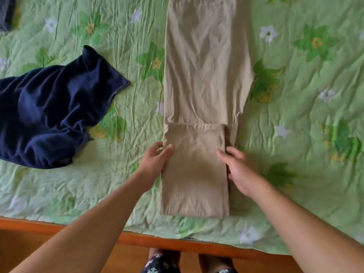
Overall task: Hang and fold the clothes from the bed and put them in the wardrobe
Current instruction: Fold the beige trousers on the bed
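Note:
Beige trousers (204, 75) lie lengthwise on the bed, legs together, with the near end folded over into a flap (195, 170). My left hand (155, 162) grips the flap's left edge, thumb on top and fingers under. At the flap's right edge my right hand (238, 170) does the same, thumb on top and fingers tucked beneath. A crumpled navy garment (49, 113) lies apart on the left of the bed.
The bed wears a green flowered cover (305, 95). Its orange wooden frame edge (157, 241) runs along the near side, with wooden floor and my legs below. Another dark garment (6, 12) peeks in at the top left corner.

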A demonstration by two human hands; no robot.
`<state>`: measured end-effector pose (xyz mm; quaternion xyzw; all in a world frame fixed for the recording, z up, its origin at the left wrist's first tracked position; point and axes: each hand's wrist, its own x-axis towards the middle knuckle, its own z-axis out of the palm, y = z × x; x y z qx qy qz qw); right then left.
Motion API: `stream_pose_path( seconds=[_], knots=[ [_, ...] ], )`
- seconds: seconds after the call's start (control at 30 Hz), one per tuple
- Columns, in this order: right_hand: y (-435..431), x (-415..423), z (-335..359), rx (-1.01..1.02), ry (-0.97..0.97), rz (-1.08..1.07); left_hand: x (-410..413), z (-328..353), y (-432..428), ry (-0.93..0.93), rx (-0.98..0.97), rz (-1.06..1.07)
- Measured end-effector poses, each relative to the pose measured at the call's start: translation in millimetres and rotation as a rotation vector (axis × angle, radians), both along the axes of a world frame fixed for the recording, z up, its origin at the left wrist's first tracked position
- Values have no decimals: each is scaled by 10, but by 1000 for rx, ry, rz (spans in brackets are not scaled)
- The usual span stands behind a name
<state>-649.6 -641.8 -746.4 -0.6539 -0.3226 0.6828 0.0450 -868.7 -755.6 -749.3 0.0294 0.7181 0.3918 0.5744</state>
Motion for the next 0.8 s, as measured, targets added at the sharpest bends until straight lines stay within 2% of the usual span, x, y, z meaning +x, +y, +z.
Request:
stream_pose_path(
  seconds=[0.13,0.2,0.33,0.43,0.53,0.6,0.7,0.8],
  knots=[
    [551,-325,-134,170,-50,63,-198,-99,621,175,5,-25],
    [646,-359,-194,184,-50,29,-246,-141,724,189,-22,-20],
    [589,-237,-171,35,-11,-1,-234,-73,576,26,-49,-15],
    [300,-58,-89,-113,6,87,-158,-11,156,-99,-54,-71],
    [108,21,-31,29,-64,231,-99,65,-78,-80,-79,-147],
    [228,-94,71,127,-63,278,-138,168,70,-4,-45,-172],
    [758,-398,380,274,50,165,-401,483,665,119,128,-183],
    [1540,-745,692,447,157,72,-810,795,1485,170,312,-65]
  ],
)
